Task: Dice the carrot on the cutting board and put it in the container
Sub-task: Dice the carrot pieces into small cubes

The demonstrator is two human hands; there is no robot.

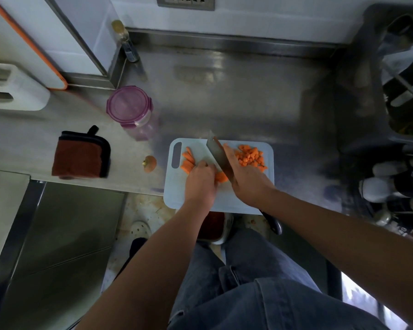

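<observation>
A pale blue cutting board (239, 201) lies at the counter's front edge. Carrot sticks (188, 161) lie at its left end, and a heap of diced carrot (250, 158) sits at its far right. My left hand (200, 179) holds a bundle of sticks down with curled fingers; orange shows just right of the hand. My right hand (248, 181) grips a knife (218, 156), one finger stretched along the blade. The blade is angled across the board, right beside my left fingers. The container (129, 108), with a purple lid on it, stands to the far left of the board.
A cut carrot end (149, 164) and a folded brown cloth (81, 154) lie left of the board. A bottle (127, 41) stands at the back corner. A dark rack (403, 91) with bottles and utensils fills the right side. A sink (58, 234) is at the lower left.
</observation>
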